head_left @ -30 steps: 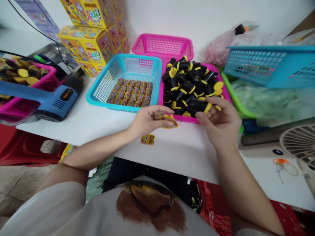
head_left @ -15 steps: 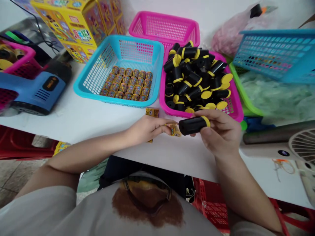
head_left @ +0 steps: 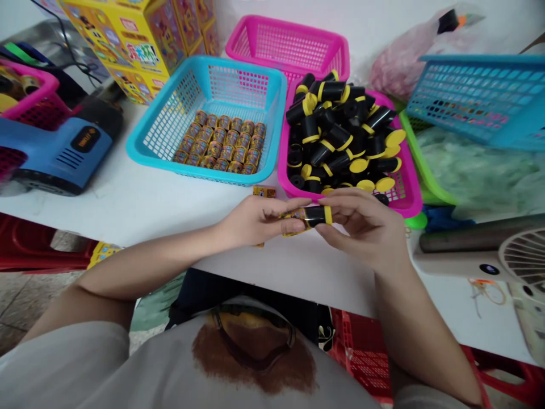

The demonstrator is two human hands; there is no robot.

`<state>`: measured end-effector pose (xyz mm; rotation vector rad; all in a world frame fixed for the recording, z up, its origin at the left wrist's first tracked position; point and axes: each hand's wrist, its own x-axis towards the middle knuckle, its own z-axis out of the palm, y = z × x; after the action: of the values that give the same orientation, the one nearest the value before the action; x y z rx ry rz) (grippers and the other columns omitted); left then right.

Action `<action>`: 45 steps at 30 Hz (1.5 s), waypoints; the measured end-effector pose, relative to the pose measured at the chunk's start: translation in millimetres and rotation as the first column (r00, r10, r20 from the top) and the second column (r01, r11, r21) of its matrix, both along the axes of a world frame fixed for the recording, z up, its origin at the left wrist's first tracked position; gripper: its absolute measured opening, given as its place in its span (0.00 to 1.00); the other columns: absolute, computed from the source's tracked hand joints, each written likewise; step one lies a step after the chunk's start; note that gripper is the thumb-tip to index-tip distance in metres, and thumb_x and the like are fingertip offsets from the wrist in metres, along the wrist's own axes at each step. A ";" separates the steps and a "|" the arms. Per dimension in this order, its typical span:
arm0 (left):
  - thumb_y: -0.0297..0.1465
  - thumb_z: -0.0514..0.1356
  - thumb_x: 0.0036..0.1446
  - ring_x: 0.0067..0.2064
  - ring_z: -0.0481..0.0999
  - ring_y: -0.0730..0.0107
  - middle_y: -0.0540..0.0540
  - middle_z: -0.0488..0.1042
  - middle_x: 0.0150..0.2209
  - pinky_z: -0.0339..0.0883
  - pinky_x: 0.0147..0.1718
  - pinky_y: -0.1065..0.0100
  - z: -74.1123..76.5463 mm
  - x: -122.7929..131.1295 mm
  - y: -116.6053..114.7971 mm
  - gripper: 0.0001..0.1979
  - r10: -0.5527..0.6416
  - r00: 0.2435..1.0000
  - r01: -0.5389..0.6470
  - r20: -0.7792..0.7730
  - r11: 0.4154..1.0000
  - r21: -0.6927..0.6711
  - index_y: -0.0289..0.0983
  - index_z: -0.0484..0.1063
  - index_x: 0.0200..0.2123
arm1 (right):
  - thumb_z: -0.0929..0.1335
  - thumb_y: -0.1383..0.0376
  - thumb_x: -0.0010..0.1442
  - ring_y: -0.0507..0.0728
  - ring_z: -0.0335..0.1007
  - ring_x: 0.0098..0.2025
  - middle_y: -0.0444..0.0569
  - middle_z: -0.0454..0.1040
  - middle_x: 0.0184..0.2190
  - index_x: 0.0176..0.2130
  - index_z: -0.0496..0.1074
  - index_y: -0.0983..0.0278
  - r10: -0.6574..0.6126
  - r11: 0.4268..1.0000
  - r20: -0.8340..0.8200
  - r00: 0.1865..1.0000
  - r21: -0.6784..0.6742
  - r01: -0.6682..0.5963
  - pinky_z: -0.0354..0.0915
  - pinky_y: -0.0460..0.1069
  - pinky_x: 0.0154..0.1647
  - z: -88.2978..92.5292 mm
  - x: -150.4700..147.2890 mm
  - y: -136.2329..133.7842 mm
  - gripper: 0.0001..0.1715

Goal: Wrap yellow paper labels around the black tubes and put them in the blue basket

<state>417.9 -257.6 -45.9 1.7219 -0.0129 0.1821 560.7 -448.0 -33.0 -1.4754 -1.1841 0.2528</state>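
My right hand (head_left: 366, 227) grips a black tube with a yellow band (head_left: 317, 215) near the table's front edge. My left hand (head_left: 255, 221) pinches a printed yellow sleeve (head_left: 293, 217) that now covers the tube's left end. Behind my hands, a pink basket (head_left: 409, 193) is heaped with several black and yellow tubes (head_left: 340, 136). A turquoise basket (head_left: 170, 122) to its left holds rows of several sleeved tubes (head_left: 223, 142). A loose yellow sleeve (head_left: 264, 191) lies on the white table (head_left: 140, 204) just beyond my left hand.
A blue heat gun (head_left: 59, 153) lies at the left beside a pink basket (head_left: 29, 96). Yellow printed boxes (head_left: 145, 40) stand at the back left. An empty pink basket (head_left: 289, 45), a blue basket (head_left: 481, 96), a green tray (head_left: 421, 170) and a fan (head_left: 523, 267) fill the right.
My right hand lifted a black tube from the pink basket and brought it to my left hand. The yellow sleeve has slid onto the tube's end.
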 end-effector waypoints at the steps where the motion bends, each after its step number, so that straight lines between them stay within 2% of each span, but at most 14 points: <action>1: 0.40 0.68 0.61 0.34 0.81 0.72 0.47 0.86 0.43 0.74 0.32 0.72 -1.5 0.8 -0.9 0.34 -0.004 1.000 0.003 -0.007 0.998 -0.055 0.38 0.70 0.68 | 0.78 0.68 0.57 0.53 0.80 0.42 0.48 0.80 0.47 0.49 0.82 0.54 0.042 0.999 -0.013 0.999 -0.008 -0.042 0.80 0.49 0.36 -0.6 0.0 0.3 0.19; 4: 0.34 0.72 0.56 0.31 0.82 0.71 0.42 0.86 0.43 0.72 0.27 0.74 -4.5 2.0 -1.7 0.55 -0.034 0.999 0.030 -0.017 0.981 -0.194 0.37 0.45 0.78 | 0.79 0.66 0.58 0.55 0.82 0.45 0.47 0.82 0.46 0.51 0.81 0.54 0.167 0.984 -0.101 0.981 -0.049 -0.173 0.82 0.50 0.42 -3.2 -0.5 1.5 0.20; 7: 0.29 0.74 0.53 0.36 0.85 0.66 0.40 0.86 0.44 0.75 0.30 0.73 -5.0 1.2 -1.7 0.61 -0.041 0.999 0.040 0.000 0.969 -0.245 0.38 0.39 0.79 | 0.81 0.61 0.56 0.55 0.84 0.42 0.45 0.84 0.42 0.54 0.76 0.54 0.154 0.983 -0.210 0.966 -0.071 -0.172 0.82 0.52 0.43 -8.4 -3.8 3.9 0.28; 9: 0.29 0.74 0.53 0.41 0.87 0.63 0.41 0.86 0.44 0.79 0.37 0.70 -5.2 0.5 -2.1 0.60 -0.037 0.998 0.046 0.042 0.970 -0.237 0.41 0.39 0.79 | 0.82 0.58 0.56 0.55 0.84 0.40 0.44 0.85 0.40 0.52 0.74 0.55 0.104 0.991 -0.218 0.970 -0.053 -0.119 0.82 0.50 0.41 -11.9 -8.0 5.7 0.28; 11: 0.30 0.74 0.54 0.42 0.88 0.62 0.42 0.86 0.46 0.81 0.41 0.68 -5.8 0.2 -2.5 0.59 -0.025 0.996 0.042 0.080 0.976 -0.214 0.45 0.40 0.78 | 0.79 0.58 0.61 0.55 0.84 0.42 0.45 0.85 0.41 0.48 0.75 0.55 0.043 0.999 -0.138 0.990 -0.027 -0.047 0.82 0.51 0.42 -14.0 -13.1 6.9 0.18; 14: 0.37 0.77 0.53 0.40 0.88 0.61 0.42 0.86 0.48 0.81 0.39 0.66 -7.5 1.5 -1.7 0.58 0.025 0.996 -0.007 0.091 0.981 -0.192 0.47 0.45 0.77 | 0.73 0.59 0.69 0.58 0.84 0.48 0.50 0.84 0.50 0.44 0.77 0.57 -0.062 0.998 0.146 0.987 0.039 0.057 0.82 0.55 0.48 -15.6 -20.0 7.6 0.05; 17: 0.43 0.77 0.51 0.40 0.87 0.60 0.44 0.86 0.45 0.81 0.38 0.65 -9.3 4.6 0.0 0.59 0.070 0.991 -0.044 0.114 0.976 -0.213 0.47 0.46 0.77 | 0.76 0.53 0.64 0.64 0.82 0.52 0.55 0.81 0.54 0.49 0.76 0.57 -0.100 0.993 0.470 0.877 0.098 0.061 0.80 0.61 0.52 -18.5 -24.6 8.9 0.17; 20: 0.41 0.78 0.50 0.38 0.87 0.63 0.46 0.85 0.42 0.80 0.39 0.67 -10.4 7.7 -1.7 0.56 0.056 0.994 -0.028 0.090 0.958 -0.285 0.45 0.47 0.73 | 0.78 0.54 0.61 0.67 0.80 0.55 0.56 0.79 0.53 0.61 0.69 0.56 -0.156 0.988 0.613 0.775 0.103 0.117 0.80 0.65 0.53 -21.8 -29.0 10.8 0.34; 23: 0.35 0.75 0.55 0.35 0.85 0.70 0.52 0.81 0.39 0.78 0.37 0.70 -12.0 8.2 -9.2 0.42 -0.045 0.996 0.068 0.074 0.931 -0.358 0.44 0.51 0.62 | 0.76 0.66 0.61 0.66 0.79 0.54 0.57 0.79 0.52 0.66 0.64 0.58 -0.201 0.979 0.662 0.722 0.145 0.140 0.79 0.64 0.53 -22.2 -34.8 11.9 0.38; 27: 0.28 0.65 0.62 0.30 0.81 0.74 0.58 0.74 0.32 0.74 0.28 0.73 -16.2 5.8 -20.1 0.26 -0.215 0.971 0.238 0.106 0.913 -0.332 0.45 0.48 0.51 | 0.74 0.68 0.61 0.66 0.78 0.54 0.61 0.78 0.51 0.66 0.63 0.65 -0.164 0.984 0.705 0.690 0.163 0.068 0.80 0.62 0.54 -21.4 -43.8 13.7 0.37; 32: 0.22 0.64 0.55 0.20 0.67 0.80 0.63 0.61 0.26 0.59 0.18 0.78 -17.8 5.2 -19.6 0.30 -0.103 0.964 0.156 0.243 0.965 -0.211 0.45 0.48 0.50 | 0.73 0.68 0.63 0.66 0.78 0.53 0.57 0.79 0.50 0.67 0.63 0.61 -0.190 0.979 0.737 0.649 0.194 0.066 0.79 0.63 0.55 -26.4 -48.7 18.1 0.37; 35: 0.24 0.65 0.57 0.19 0.62 0.81 0.64 0.57 0.25 0.53 0.17 0.77 -15.1 4.8 -15.1 0.29 -0.129 0.959 0.177 0.254 0.968 -0.177 0.45 0.48 0.50 | 0.72 0.64 0.66 0.66 0.77 0.55 0.54 0.78 0.51 0.66 0.65 0.57 -0.178 0.975 0.736 0.653 0.223 0.015 0.79 0.64 0.56 -28.7 -45.0 17.5 0.32; 40: 0.33 0.69 0.60 0.21 0.67 0.78 0.62 0.62 0.26 0.59 0.19 0.74 -12.8 3.2 -9.6 0.30 -0.328 0.931 0.356 0.161 0.913 -0.199 0.46 0.48 0.50 | 0.66 0.64 0.72 0.63 0.78 0.55 0.58 0.79 0.51 0.64 0.68 0.66 -0.115 0.962 0.758 0.642 0.246 -0.118 0.81 0.60 0.54 -25.9 -39.4 12.0 0.24; 45: 0.31 0.70 0.58 0.23 0.75 0.72 0.61 0.69 0.26 0.67 0.22 0.71 -11.8 2.7 -9.2 0.31 -0.420 0.891 0.451 0.171 0.863 -0.228 0.47 0.48 0.50 | 0.64 0.65 0.73 0.61 0.79 0.54 0.57 0.80 0.49 0.63 0.70 0.66 -0.135 0.951 0.765 0.630 0.278 -0.134 0.82 0.57 0.51 -25.0 -41.8 11.4 0.21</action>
<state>420.6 -266.8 -57.6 1.3994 -0.4461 -0.0545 518.9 -436.7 -58.1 -1.3115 -1.8145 -0.6458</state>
